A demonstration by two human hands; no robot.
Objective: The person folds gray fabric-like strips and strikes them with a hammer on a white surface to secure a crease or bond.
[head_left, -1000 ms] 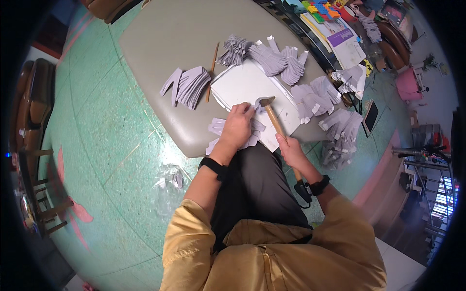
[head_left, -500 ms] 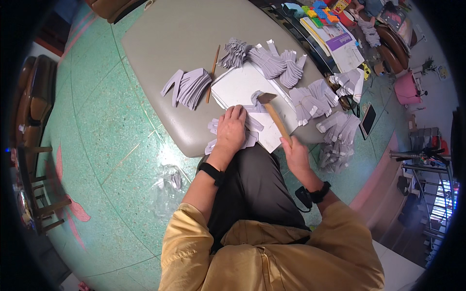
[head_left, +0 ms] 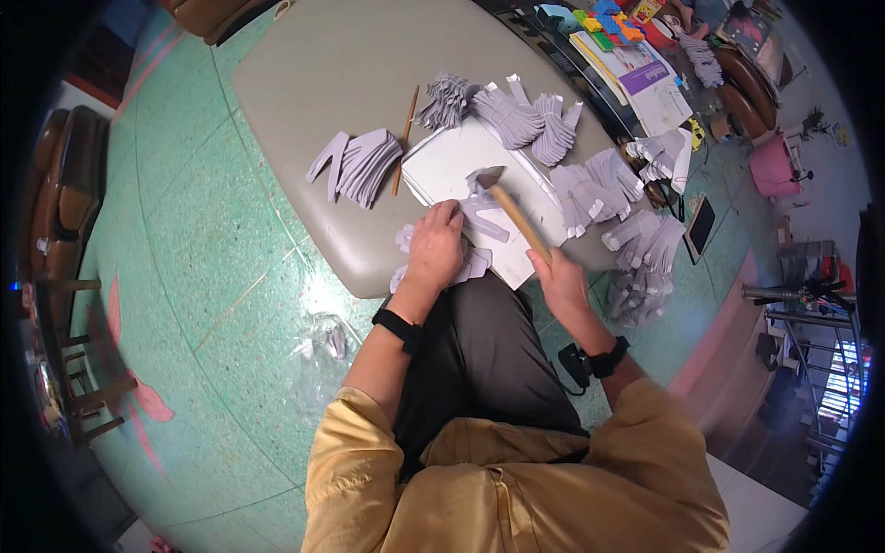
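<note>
My right hand is wrapped round the wooden handle of a hammer. Its dark head is over a white board on a padded grey surface, at the far end of a folded lilac-grey strip. Whether head and strip touch, I cannot tell. With bent fingers held close together, my left hand presses that strip's near part on the board. Other loose strips lie partly hidden beneath this hand. A fanned bundle of strips rests to the left, beside a thin brown stick.
More strip bundles lie along the board's far side and right edge. A phone is at the right. Toy bricks and a purple-and-white book occupy the far right. Crumpled clear plastic is on the green floor.
The hammer head has shifted left and slightly away from me, and my right hand has followed a little. The folded strip has turned slightly. My left hand has barely moved.
</note>
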